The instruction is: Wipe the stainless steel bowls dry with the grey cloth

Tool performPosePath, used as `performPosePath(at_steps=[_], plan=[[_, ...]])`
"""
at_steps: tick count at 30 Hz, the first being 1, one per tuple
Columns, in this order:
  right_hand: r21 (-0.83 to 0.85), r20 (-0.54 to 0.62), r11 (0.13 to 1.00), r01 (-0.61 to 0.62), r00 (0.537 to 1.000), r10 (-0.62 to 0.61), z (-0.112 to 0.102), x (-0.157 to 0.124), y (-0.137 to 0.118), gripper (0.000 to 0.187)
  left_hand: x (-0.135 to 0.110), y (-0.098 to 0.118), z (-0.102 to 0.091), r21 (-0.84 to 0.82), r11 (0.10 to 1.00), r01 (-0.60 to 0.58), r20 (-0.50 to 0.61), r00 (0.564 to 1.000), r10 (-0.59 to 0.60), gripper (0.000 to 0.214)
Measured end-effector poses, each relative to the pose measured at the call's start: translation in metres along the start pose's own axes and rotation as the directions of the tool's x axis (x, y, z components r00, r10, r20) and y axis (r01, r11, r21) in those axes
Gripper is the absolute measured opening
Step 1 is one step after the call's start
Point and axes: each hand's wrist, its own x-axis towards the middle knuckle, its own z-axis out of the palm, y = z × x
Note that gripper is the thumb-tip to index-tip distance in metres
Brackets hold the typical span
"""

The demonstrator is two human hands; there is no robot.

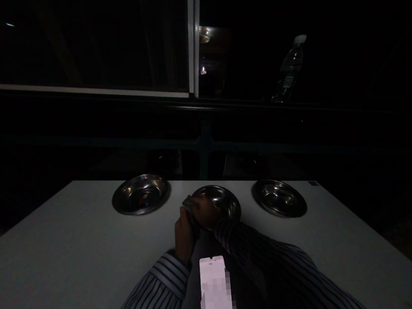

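Left hand (184, 235) and right hand (206, 210) together at a small grey item (187, 203)!
Too dark to tell whether fingers clamp it; the middle bowl (233, 203) sits partly behind the right hand, left bowl (156, 191) and right bowl (282, 198) flank the grip, lit phone (213, 280) glows nearer the wearer.

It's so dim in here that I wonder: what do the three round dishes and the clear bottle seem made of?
Three round silvery dishes: polished metal, perhaps steel, given their mirror-like glints. Clear, white-capped bottle: smooth, see-through, probably plastic, though possibly glass.
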Motion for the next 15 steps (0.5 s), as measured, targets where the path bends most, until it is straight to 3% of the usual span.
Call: performPosePath(at_steps=[4,8,12,15], plan=[[0.024,0.163,0.989,0.147,0.975,-0.149,-0.004,-0.001,-0.005,0.024,0.001,-0.004,-0.001,-0.052,0.997,0.057,0.021,0.998,-0.056,0.059],[0.041,0.112,0.991,0.13,0.985,-0.134,-0.002,0.0,-0.003,0.024,0.003,-0.003,-0.003,-0.065,0.998,-0.008,-0.013,1.0,0.007,0.053],[0.062,0.268,0.988,0.139,0.952,-0.15,-0.006,-0.005,-0.003,0.018,0.002,-0.001,-0.002,-0.139,0.99,-0.006,-0.025,1.0,0.002,0.05],[0.069,0.196,0.996,0.048,0.979,-0.061,-0.012,-0.012,-0.006,0.025,-0.001,-0.001,-0.001,-0.129,0.991,-0.038,-0.013,0.999,0.036,0.041]])
